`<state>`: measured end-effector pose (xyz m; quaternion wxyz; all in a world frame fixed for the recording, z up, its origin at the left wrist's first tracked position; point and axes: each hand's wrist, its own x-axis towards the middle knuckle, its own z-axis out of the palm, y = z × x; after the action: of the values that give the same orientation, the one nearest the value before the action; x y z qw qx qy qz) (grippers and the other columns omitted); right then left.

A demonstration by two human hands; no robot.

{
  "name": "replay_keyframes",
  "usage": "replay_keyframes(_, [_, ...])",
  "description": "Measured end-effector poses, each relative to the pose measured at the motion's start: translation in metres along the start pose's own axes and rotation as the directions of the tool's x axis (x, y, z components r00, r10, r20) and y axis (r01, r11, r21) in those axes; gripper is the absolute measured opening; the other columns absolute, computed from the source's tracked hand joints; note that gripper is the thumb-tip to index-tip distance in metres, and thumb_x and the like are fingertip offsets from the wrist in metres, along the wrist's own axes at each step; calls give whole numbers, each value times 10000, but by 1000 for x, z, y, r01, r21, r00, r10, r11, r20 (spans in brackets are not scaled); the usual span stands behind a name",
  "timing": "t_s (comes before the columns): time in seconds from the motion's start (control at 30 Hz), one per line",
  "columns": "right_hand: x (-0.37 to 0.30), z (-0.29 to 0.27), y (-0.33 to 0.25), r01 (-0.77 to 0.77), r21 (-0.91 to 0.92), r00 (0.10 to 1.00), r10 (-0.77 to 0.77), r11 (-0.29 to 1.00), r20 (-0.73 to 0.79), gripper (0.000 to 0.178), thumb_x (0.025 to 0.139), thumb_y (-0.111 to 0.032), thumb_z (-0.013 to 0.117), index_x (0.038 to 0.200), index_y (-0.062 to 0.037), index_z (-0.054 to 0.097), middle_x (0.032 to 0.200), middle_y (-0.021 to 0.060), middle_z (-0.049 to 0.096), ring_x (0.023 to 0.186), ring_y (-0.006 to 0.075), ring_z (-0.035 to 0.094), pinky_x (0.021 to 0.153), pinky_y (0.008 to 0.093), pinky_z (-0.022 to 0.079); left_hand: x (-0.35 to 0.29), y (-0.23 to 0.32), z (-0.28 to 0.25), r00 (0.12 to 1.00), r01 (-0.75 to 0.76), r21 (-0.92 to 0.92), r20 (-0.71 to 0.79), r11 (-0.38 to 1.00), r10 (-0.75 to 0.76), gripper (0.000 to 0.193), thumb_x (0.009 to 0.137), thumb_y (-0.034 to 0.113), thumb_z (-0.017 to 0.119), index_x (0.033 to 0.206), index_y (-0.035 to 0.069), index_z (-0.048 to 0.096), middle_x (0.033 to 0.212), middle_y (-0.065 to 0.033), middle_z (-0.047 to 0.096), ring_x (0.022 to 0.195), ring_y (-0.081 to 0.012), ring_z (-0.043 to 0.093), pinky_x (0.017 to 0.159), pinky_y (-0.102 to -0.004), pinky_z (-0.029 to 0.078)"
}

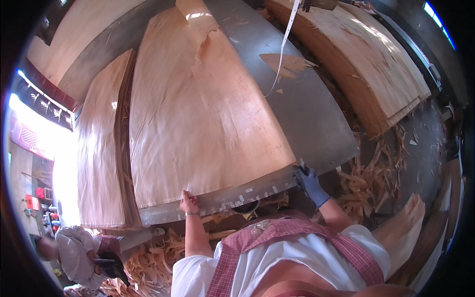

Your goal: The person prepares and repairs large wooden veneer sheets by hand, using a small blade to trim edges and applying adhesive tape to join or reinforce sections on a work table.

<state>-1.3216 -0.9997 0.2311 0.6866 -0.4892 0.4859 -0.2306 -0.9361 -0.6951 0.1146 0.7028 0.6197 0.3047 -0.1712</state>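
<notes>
While the left hand [188, 203] pinches the wood sheet [208, 119] near-left, the gloved right hand [309, 184], its grip unclear, is by the near right corner; illegible pale patches [249, 190] mark the grey table [319, 114] beneath.

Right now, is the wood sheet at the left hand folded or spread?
Spread: the wood sheet lies broad, mostly flat across the grey table.

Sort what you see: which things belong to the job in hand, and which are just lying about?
Seemingly in the job:
- wood veneer sheet, left hand at its near edge
- gloved right hand at its near right corner
- grey tabletop under the sheet

Seemingly lying about:
- torn veneer piece
- veneer strips heaped on the right
</notes>
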Motion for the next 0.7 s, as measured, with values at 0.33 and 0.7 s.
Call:
replay_keyframes(0.33, [54, -162, 62, 35, -832, 889, -397, 553, -226, 431, 876, -442, 669, 1016, -35, 655, 856, 198, 681, 805, 379, 666, 706, 446, 517, 2, 0, 2, 997, -48, 61, -60, 997, 52, 298, 832, 366, 776, 877, 99, 651, 715, 14, 599, 558, -88, 514, 467, -233, 495])
replay_keyframes(0.7, [69, -259, 67, -16, -943, 841, -505, 333, -193, 338, 894, -381, 638, 1017, -67, 618, 903, 196, 688, 816, 398, 659, 716, 472, 522, 5, -1, 7, 993, -72, 101, -87, 992, 81, 292, 801, 388, 796, 836, 122, 681, 660, 35, 565, 506, -74, 489, 440, -200, 449])
